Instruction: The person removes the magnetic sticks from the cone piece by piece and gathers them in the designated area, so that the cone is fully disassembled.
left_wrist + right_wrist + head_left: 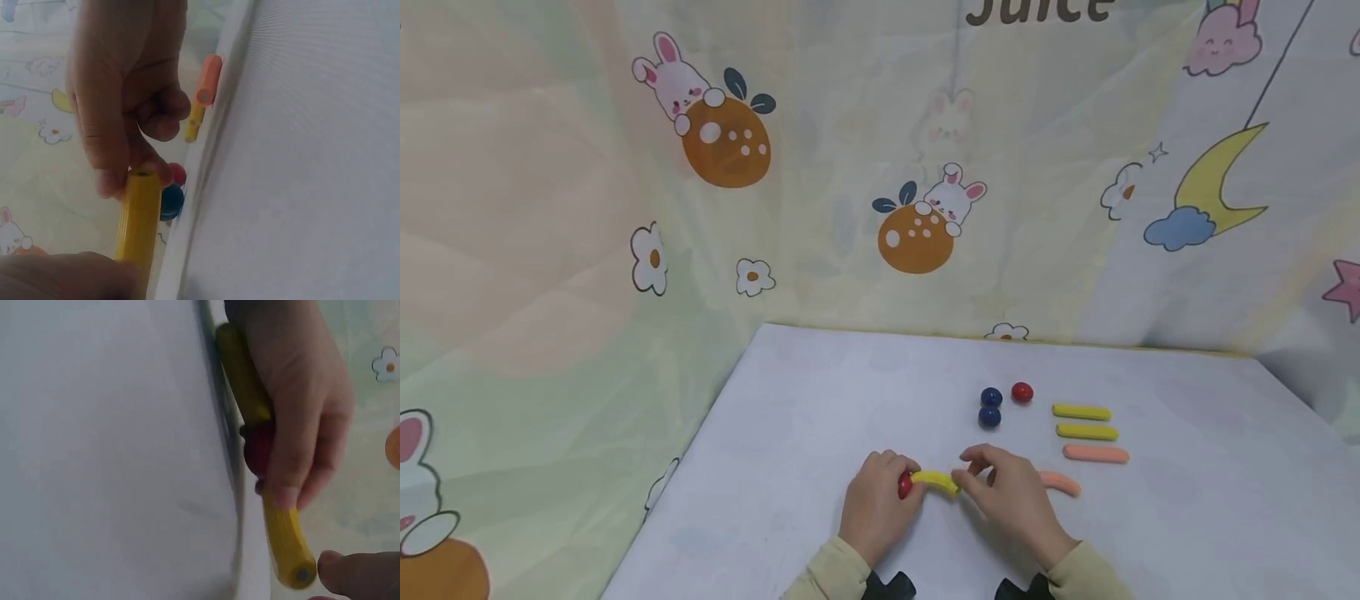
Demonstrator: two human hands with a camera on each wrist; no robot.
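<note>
My left hand [880, 500] grips a red ball [906, 485] between thumb and fingers, low over the white table. From the ball, a curved yellow stick [936, 481] reaches toward my right hand [1011, 500]. The right wrist view shows a second yellow stick [242, 375] on the ball's other side, partly behind the left hand [306, 406]. My right hand's thumb and finger are parted right at the curved stick's free end, with a hole showing in that end in the left wrist view. A curved coral stick [1063, 484] lies beside the right hand, partly hidden by it.
Farther back on the white table [760, 500] are two dark blue balls [990, 407] and a red ball [1022, 392]. To their right lie two straight yellow sticks [1084, 422] and a straight coral stick [1096, 453]. A printed cloth [820, 167] hangs behind.
</note>
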